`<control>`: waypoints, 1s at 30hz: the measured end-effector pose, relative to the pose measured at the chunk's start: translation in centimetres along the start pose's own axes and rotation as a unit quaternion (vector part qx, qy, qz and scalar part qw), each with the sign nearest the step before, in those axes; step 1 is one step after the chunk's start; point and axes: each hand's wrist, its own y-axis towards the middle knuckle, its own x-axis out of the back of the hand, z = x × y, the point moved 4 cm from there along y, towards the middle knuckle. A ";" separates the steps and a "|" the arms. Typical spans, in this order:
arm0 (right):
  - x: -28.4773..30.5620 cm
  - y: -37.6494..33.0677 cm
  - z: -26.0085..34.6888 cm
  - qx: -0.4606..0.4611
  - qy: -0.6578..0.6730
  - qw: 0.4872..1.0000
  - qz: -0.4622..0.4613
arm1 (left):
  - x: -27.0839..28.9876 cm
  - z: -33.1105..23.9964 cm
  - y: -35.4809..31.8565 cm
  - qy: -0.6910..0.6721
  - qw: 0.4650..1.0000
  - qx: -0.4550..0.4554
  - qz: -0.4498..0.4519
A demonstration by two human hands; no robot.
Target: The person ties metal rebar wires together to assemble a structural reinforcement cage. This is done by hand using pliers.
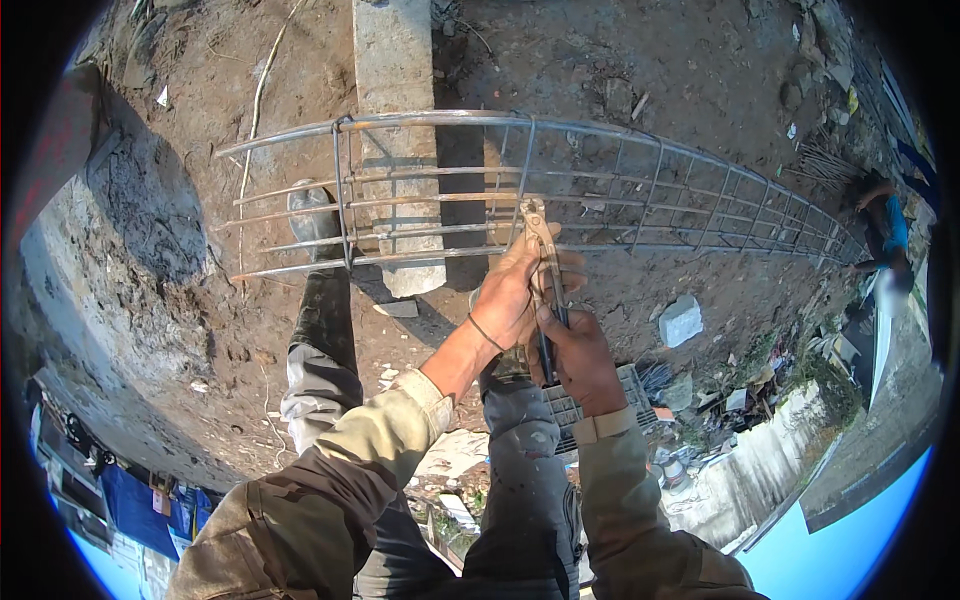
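A pair of pincers, with worn metal jaws and dark handle grips, is upright in front of me. My right hand is closed round its lower handles. Higher up, my left hand wraps round the pincers from the left, its fingertips showing on their right side. The jaws are by the crossing of a stirrup and a long bar on a steel rebar cage. The cage stretches from left to right across the view. What the jaws touch is too small to tell.
A concrete beam passes under the cage, and my booted foot is beneath its left end. A white block lies on the dirt. At the far right another person is by the cage's end. Rubble and a plastic crate lie nearer.
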 end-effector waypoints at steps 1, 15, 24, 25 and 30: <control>0.5 -0.2 0.7 0.000 -0.085 0.996 -0.038 | 0.0 0.1 0.0 0.003 1.000 0.011 -0.005; 4.2 -0.9 6.5 0.148 -0.662 0.729 -0.092 | 0.4 2.1 1.4 -0.033 0.996 -0.032 0.075; 6.7 0.2 8.8 -0.044 -0.517 0.854 0.045 | -0.6 1.5 1.1 -0.111 0.991 -0.029 0.071; 7.0 0.4 8.0 -0.106 -0.384 0.913 0.086 | -0.4 1.4 0.9 -0.085 0.994 -0.045 0.060; 7.5 0.9 4.4 -0.125 -0.268 0.936 0.191 | 1.3 1.1 0.4 -0.190 0.978 -0.002 0.085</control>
